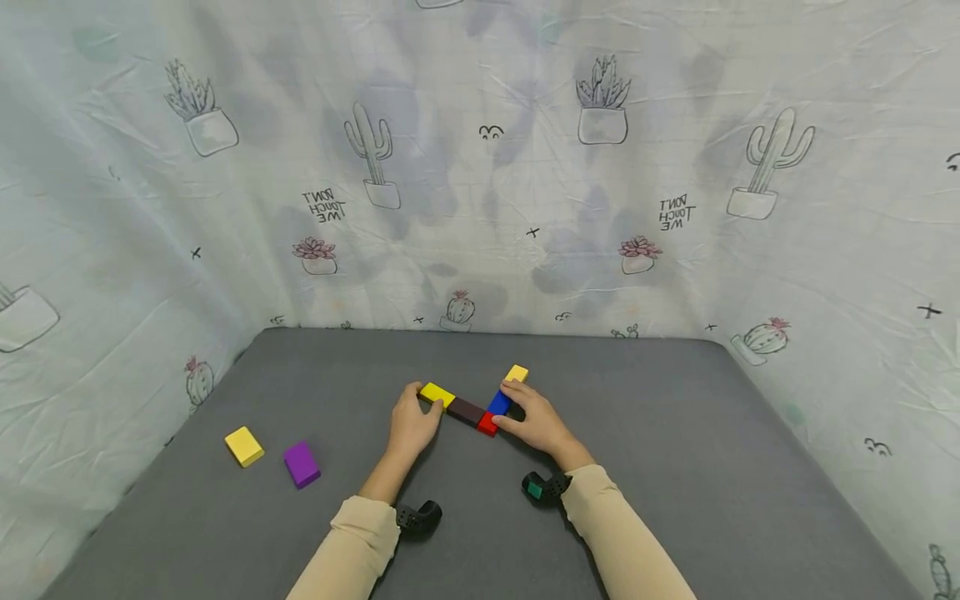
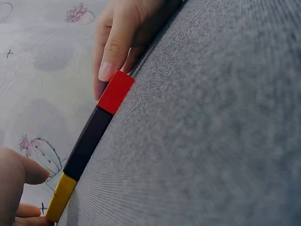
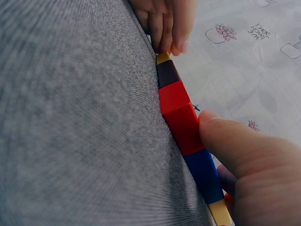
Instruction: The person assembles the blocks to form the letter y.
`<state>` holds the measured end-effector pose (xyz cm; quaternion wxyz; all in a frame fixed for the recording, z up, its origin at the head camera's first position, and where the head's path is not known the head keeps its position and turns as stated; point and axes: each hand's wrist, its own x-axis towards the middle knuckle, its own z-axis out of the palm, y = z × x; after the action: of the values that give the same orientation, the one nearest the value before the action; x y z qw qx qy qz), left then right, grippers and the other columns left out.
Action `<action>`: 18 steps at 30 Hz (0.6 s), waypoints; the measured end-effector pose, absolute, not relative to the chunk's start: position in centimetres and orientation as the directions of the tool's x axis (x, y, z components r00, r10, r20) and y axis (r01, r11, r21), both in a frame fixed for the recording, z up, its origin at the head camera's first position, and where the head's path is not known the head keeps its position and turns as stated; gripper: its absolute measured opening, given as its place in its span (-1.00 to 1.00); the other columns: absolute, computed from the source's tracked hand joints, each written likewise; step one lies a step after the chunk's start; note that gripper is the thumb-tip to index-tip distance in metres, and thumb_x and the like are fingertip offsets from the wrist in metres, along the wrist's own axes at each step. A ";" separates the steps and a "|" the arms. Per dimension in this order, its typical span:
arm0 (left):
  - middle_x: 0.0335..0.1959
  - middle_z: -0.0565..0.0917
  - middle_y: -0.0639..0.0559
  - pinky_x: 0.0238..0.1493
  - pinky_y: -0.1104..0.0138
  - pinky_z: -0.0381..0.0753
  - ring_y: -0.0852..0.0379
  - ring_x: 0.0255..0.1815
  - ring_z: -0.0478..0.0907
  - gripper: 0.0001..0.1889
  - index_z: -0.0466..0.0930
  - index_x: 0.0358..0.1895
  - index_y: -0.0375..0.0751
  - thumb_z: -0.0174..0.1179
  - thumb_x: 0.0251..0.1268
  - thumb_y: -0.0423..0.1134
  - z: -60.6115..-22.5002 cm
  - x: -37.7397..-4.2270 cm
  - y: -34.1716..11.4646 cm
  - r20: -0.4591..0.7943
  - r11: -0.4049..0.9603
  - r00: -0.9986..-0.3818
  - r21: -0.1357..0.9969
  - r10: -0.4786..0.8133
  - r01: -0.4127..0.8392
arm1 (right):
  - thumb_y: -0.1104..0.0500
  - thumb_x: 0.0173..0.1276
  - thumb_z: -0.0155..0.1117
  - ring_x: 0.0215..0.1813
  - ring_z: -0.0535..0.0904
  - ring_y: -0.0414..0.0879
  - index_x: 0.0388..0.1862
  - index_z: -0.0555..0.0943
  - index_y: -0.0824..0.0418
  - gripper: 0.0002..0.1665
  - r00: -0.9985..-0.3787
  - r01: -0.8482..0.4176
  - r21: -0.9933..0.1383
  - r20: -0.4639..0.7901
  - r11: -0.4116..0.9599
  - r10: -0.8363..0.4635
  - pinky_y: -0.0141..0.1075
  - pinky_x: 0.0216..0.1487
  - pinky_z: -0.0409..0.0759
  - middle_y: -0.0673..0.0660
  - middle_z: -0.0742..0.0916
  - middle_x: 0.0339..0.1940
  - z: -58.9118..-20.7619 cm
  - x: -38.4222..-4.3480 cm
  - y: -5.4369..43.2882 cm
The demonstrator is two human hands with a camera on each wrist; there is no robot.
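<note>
Five rectangular blocks form a V on the table. Its left arm has a bright yellow block (image 1: 437,394) and a dark, nearly black block (image 1: 466,412), ending at a red block (image 1: 487,424) at the corner. From there a blue block (image 1: 499,403) and a pale yellow block (image 1: 516,373) slant up to the right. My left hand (image 1: 411,423) pinches the bright yellow block at its outer end. With its thumb against the red block (image 3: 181,127), my right hand (image 1: 542,423) grips the right arm, fingertips by the blue block (image 3: 204,175) and pale yellow block (image 3: 219,213).
Off to the left lie a loose yellow block (image 1: 244,447) and a purple block (image 1: 302,465). The grey table (image 1: 675,467) is bordered by a hanging cloth (image 1: 487,192) printed with cacti. A black strap device (image 1: 418,519) sits on each wrist.
</note>
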<state>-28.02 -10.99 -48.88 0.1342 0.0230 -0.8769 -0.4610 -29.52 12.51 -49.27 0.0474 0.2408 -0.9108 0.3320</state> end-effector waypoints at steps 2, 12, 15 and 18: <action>0.23 0.42 -0.40 0.23 -0.08 0.40 -0.32 0.27 0.35 -0.42 0.26 0.27 -0.50 0.17 0.28 -0.23 -49.0 -28.0 -11.0 0.215 0.580 -0.964 0.810 -0.155 0.088 | -0.06 0.30 0.28 0.49 0.16 0.14 0.37 0.36 0.26 -0.25 -0.881 -0.468 -0.578 0.245 0.668 -0.405 0.09 0.40 0.22 0.18 0.37 0.44 -49.3 -29.5 12.6; 0.32 0.36 -0.33 0.28 -0.10 0.33 -0.29 0.36 0.26 -0.40 0.23 0.33 -0.42 0.16 0.31 -0.20 -48.5 -26.7 -12.3 0.190 0.569 -0.975 0.817 -0.111 0.095 | -0.07 0.30 0.27 0.49 0.16 0.12 0.38 0.36 0.24 -0.24 -0.880 -0.470 -0.574 0.253 0.670 -0.401 0.09 0.40 0.21 0.15 0.38 0.44 -49.5 -29.6 12.5; 0.31 0.37 -0.32 0.29 -0.10 0.32 -0.28 0.36 0.26 -0.40 0.23 0.33 -0.39 0.15 0.31 -0.19 -48.6 -26.0 -13.1 0.206 0.591 -0.974 0.799 -0.099 0.109 | -0.07 0.30 0.27 0.49 0.16 0.12 0.38 0.36 0.24 -0.25 -0.880 -0.470 -0.578 0.253 0.667 -0.401 0.09 0.40 0.22 0.16 0.38 0.44 -49.6 -29.6 12.5; 0.31 0.37 -0.32 0.30 -0.11 0.30 -0.28 0.36 0.26 -0.41 0.23 0.34 -0.38 0.15 0.32 -0.18 -48.5 -25.1 -14.0 0.219 0.613 -0.972 0.781 -0.090 0.119 | -0.06 0.30 0.27 0.49 0.16 0.13 0.38 0.35 0.25 -0.25 -0.882 -0.466 -0.580 0.248 0.668 -0.400 0.08 0.40 0.23 0.17 0.37 0.44 -49.5 -29.7 12.6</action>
<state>-25.12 -14.00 -48.49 0.1190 -0.0083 -0.8902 -0.4398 -29.66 12.61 -49.48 0.0496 0.2375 -0.9118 0.3312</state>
